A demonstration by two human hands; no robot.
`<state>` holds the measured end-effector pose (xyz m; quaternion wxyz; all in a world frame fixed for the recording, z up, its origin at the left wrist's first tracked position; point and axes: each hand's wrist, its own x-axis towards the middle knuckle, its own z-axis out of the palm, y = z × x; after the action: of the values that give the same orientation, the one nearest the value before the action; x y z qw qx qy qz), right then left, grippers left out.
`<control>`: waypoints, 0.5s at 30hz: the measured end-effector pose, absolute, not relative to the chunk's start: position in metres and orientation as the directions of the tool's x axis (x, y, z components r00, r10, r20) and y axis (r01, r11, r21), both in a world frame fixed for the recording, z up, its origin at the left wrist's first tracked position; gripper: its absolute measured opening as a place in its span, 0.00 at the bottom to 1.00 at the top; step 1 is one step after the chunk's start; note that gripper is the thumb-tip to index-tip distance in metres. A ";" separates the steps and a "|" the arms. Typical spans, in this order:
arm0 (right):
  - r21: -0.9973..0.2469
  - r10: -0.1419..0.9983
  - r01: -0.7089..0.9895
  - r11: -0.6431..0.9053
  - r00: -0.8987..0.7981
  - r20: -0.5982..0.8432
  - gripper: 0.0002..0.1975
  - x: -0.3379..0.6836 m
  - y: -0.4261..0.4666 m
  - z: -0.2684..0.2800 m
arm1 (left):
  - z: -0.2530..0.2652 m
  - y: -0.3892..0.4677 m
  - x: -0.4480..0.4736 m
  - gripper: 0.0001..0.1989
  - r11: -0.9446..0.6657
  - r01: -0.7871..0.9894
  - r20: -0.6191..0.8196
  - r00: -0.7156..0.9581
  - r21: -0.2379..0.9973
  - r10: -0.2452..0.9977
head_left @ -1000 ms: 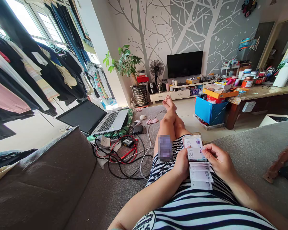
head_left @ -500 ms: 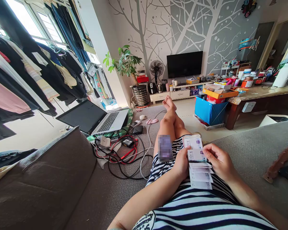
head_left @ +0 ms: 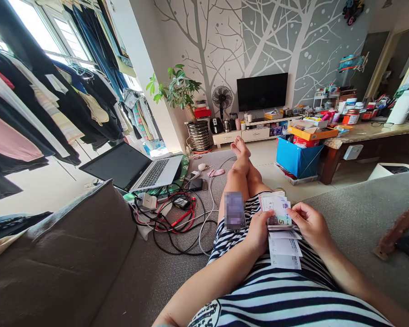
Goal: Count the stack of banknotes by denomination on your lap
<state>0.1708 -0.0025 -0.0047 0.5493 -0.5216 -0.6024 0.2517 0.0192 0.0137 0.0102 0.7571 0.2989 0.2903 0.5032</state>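
Observation:
My left hand (head_left: 259,232) is closed around the left edge of a stack of banknotes (head_left: 278,214), thumb on top. A purple-and-white note with a large 5 lies uppermost. At the stack's right edge, my right hand (head_left: 309,223) pinches the top note between thumb and fingers. Several pale notes (head_left: 285,249) fan downward below both hands, over the striped clothing (head_left: 279,290) on my lap. A blurred-out rectangular thing (head_left: 234,211) rests on my thigh, left of the stack; its kind cannot be made out.
An opened laptop (head_left: 153,175) sits left on the grey sofa (head_left: 177,281), near tangled cables (head_left: 177,227) and a white charger (head_left: 148,201). Ahead stand a blue box (head_left: 296,156) and a cluttered table (head_left: 371,131). A brown elongated object (head_left: 400,225) lies at right.
The top note has changed from a pale patterned face to one showing a 5. Fewer pale notes fan out below, and my right hand has barely shifted.

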 end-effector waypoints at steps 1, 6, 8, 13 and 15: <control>-0.870 0.901 0.369 0.327 0.154 0.405 0.19 0.171 -0.002 -0.005 | 0.010 0.014 0.019 0.12 0.312 -0.593 -0.135 0.324 0.743 0.937; -0.833 0.878 0.436 0.340 0.169 0.447 0.21 0.170 -0.003 -0.005 | 0.006 0.014 0.021 0.12 0.319 -0.601 -0.139 0.327 0.733 0.935; -0.820 0.870 0.454 0.348 0.169 0.463 0.21 0.170 -0.003 -0.004 | 0.005 0.015 0.021 0.11 0.315 -0.607 -0.135 0.324 0.730 0.936; -0.799 0.856 0.470 0.376 0.154 0.493 0.19 0.170 -0.005 -0.005 | 0.001 0.017 0.021 0.15 0.356 -0.621 -0.156 0.353 0.698 0.923; -0.794 0.853 0.474 0.381 0.150 0.499 0.19 0.170 -0.006 -0.005 | 0.000 0.018 0.021 0.17 0.378 -0.624 -0.174 0.363 0.684 0.915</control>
<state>0.1701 -0.0059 -0.0051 0.5440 -0.5284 -0.6280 0.1743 0.0210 0.0177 0.0004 0.7825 0.2630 0.2767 0.4919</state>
